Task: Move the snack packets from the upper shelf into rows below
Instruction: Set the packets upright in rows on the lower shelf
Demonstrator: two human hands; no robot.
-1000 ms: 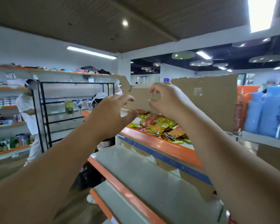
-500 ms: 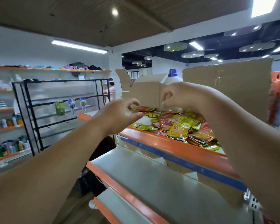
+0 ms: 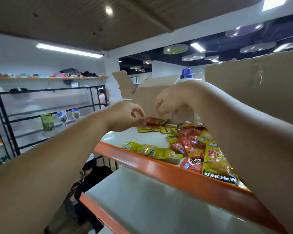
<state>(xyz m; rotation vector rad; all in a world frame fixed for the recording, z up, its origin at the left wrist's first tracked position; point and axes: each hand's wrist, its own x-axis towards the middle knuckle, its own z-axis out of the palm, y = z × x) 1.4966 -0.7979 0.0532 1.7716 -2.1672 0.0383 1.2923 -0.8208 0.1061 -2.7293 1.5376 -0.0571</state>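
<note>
Half a second back both hands hung in the air in front of the cardboard box (image 3: pixel 147 98), fingers bunched and holding nothing. They have since dropped to the foot of the box and closed in on one red packet (image 3: pixel 156 120) lying flat on the upper shelf (image 3: pixel 159 166), right against the box's front face.

The left hand (image 3: pixel 125 116) has its grip narrowed to a pinch, thumb and fingertips on the packet's left end. The right hand (image 3: pixel 172 100) arches over from above with curled fingers, and its fingertips (image 3: pixel 159 114) meet the packet's top edge. I cannot tell whether that grip has actually closed on the foil or only touches it.

The packet itself looks to be down on the shelf, not yet lifted. The rest of the snack packets (image 3: pixel 191 142) lie heaped in front of the box and to its right, and a short strip of yellow packets (image 3: pixel 152 151) sits further out from the box at the shelf's orange lip.

For the task, this reads as the reach ending and the first pick beginning. The lower shelf (image 3: pixel 150 200), below the box and nearer the person, shows no packets in this view, so the rows have not been started. The foil is likely slippery, so a firm pinch will matter before the lift.
</note>
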